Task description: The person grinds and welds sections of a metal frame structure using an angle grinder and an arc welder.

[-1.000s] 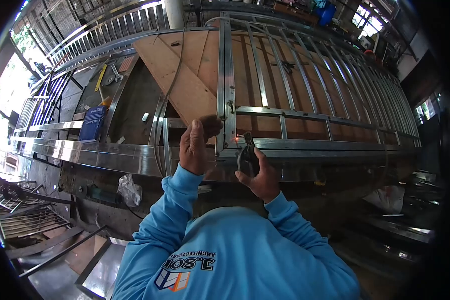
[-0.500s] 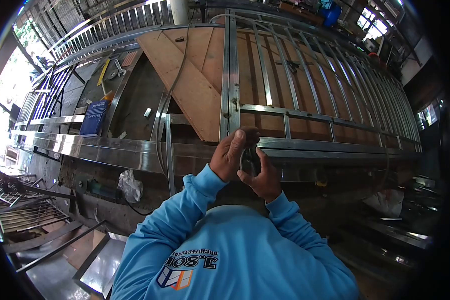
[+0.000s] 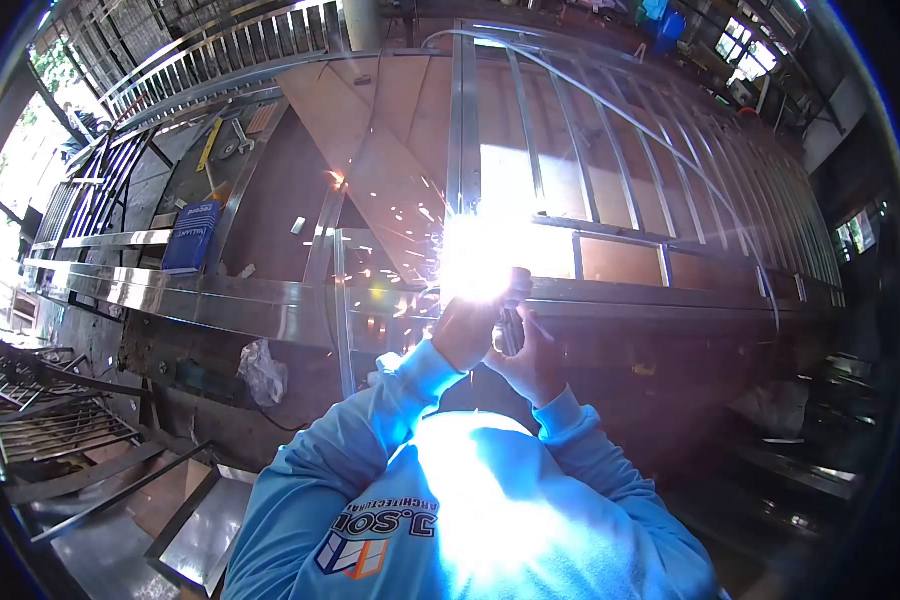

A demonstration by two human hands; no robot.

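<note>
A white glare with flying sparks [image 3: 370,275] covers the corner of the metal frame [image 3: 465,130] in front of me. Just below the glare, my left hand [image 3: 465,335] is closed, its fingertips lost in the light. My right hand [image 3: 532,365] is beside it, fingers wrapped round a dark hand-held welding tool [image 3: 511,330]. The hands are close together, and the glare hides whether the left one also grips the tool. Blue light falls on my sleeves and shirt front.
Brown boards [image 3: 390,130] lie under the barred frame. A blue record book [image 3: 190,237], a yellow level [image 3: 209,143] and a wrench [image 3: 240,132] lie to the left. A cable [image 3: 660,135] arcs across the bars at right. A plastic bag [image 3: 262,372] hangs below the bench edge.
A bright arc and sparks have appeared at the frame's corner. Both hands have shifted slightly, the left turning down toward the right. A cable now crosses the bars at right.
</note>
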